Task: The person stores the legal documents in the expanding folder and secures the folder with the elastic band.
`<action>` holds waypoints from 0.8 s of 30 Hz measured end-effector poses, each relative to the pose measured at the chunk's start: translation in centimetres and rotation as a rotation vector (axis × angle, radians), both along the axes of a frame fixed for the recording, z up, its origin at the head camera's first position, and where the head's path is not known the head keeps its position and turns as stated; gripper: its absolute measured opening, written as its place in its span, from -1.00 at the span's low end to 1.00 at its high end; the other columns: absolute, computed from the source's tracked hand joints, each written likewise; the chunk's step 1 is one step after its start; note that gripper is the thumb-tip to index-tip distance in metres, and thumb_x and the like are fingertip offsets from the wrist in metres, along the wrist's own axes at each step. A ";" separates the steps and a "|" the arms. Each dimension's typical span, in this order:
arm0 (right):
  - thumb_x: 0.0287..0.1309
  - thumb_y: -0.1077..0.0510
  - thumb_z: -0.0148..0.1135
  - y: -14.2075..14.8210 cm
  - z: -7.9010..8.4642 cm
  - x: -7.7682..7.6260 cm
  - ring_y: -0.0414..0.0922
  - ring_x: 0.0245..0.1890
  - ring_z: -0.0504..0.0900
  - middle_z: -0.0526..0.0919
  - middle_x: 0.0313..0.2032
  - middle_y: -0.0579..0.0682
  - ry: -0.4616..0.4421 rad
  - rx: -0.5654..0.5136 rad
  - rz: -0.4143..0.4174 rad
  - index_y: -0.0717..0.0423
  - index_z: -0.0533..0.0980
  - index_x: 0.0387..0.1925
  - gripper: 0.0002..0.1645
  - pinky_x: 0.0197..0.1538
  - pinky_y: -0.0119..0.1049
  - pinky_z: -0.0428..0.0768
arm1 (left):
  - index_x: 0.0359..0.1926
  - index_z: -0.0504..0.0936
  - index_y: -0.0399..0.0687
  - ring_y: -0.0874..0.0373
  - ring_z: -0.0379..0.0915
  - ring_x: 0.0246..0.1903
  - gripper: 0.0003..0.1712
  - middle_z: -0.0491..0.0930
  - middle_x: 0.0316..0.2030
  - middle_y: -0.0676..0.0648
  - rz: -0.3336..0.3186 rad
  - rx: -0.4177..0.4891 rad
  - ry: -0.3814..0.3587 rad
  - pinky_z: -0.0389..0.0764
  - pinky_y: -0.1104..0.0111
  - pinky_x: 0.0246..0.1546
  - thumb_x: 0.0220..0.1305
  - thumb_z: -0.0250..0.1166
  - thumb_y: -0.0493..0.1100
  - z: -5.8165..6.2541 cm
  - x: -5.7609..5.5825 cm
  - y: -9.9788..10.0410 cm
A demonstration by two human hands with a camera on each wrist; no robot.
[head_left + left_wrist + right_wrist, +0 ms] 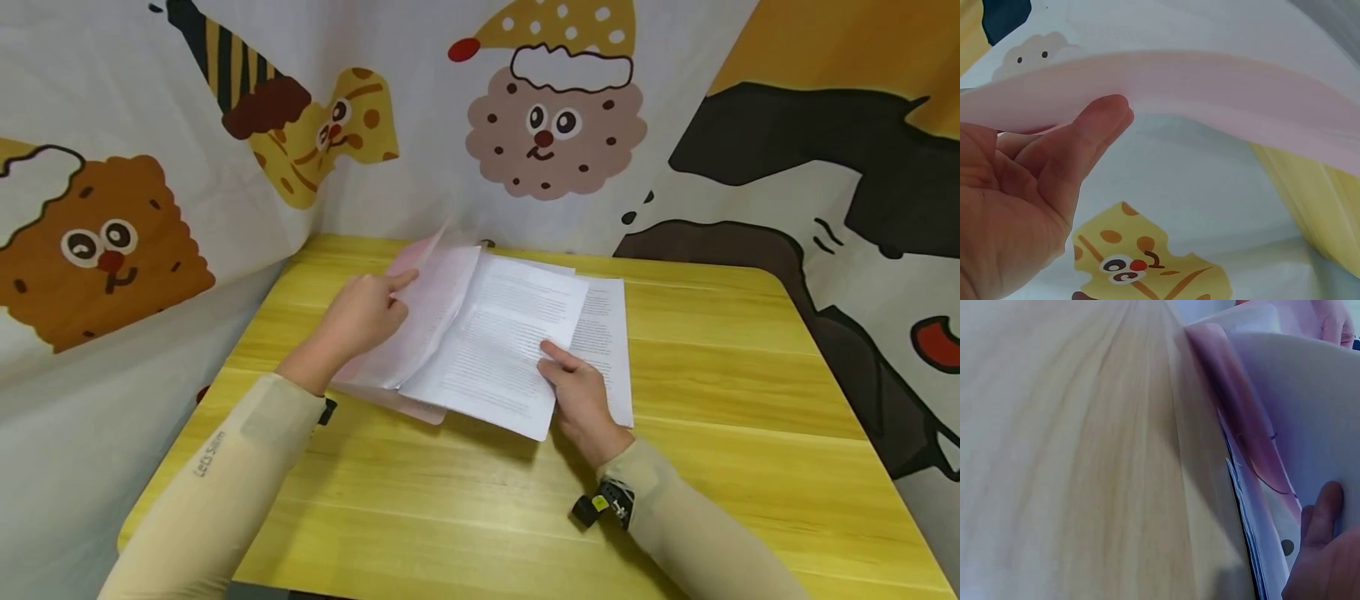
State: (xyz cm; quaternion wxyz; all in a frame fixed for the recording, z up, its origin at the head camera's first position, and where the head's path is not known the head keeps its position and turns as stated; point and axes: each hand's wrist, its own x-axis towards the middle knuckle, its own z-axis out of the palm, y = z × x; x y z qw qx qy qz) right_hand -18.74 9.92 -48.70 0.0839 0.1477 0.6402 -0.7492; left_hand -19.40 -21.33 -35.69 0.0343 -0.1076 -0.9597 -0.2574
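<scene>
A booklet with pale pink leaves (420,317) lies spread on the table, its left side raised. Printed white pages (495,333) make up its right side. My left hand (363,312) is at the pink side with its index finger extended against the leaf; in the left wrist view that pink sheet (1210,84) bends just above a fingertip. My right hand (581,396) pinches the right edge of a white page, thumb on top. Its fingers (1319,515) show beneath the lifted white page (1316,406) in the right wrist view.
Under the booklet's right side, another printed sheet (611,333) sticks out. The yellow wood-grain table (720,400) reaches toward me and to the right. Behind it hangs a white curtain (420,192) with cartoon biscuits, close to the far edge.
</scene>
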 end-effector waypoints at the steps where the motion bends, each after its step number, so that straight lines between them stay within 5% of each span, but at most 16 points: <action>1: 0.43 0.29 0.29 0.1 0.0 0.1 -0.06 0.29 0.55 0.49 0.48 0.13 0.000 0.004 -0.015 0.19 0.55 0.41 -0.45 -0.09 -0.53 0.68 | 0.53 0.47 -0.10 0.26 -0.06 -0.73 -0.31 0.11 -0.79 0.14 0.000 -0.004 0.007 0.12 0.42 -0.67 0.39 0.06 -0.33 0.0 0.0 0.1; 10: 0.40 0.27 0.33 -0.1 -0.1 0.5 -0.25 -0.02 0.66 0.55 0.36 0.16 0.003 0.025 -0.032 0.13 0.60 0.37 -0.47 -0.13 -0.50 0.69 | 0.55 0.44 -0.10 0.25 -0.06 -0.73 -0.32 0.12 -0.78 0.13 -0.003 0.007 0.001 0.13 0.43 -0.68 0.42 0.03 -0.33 -0.1 -0.5 0.2; 24: 0.40 0.24 0.31 -1.1 0.1 -0.5 -0.19 -0.14 0.75 0.63 0.28 0.27 0.044 0.098 0.059 0.12 0.63 0.35 -0.49 -0.20 -0.34 0.75 | 0.53 0.46 -0.09 0.25 -0.07 -0.73 -0.33 0.08 -0.78 0.15 -0.045 0.007 -0.018 0.13 0.42 -0.68 0.42 0.07 -0.31 0.3 -0.1 1.1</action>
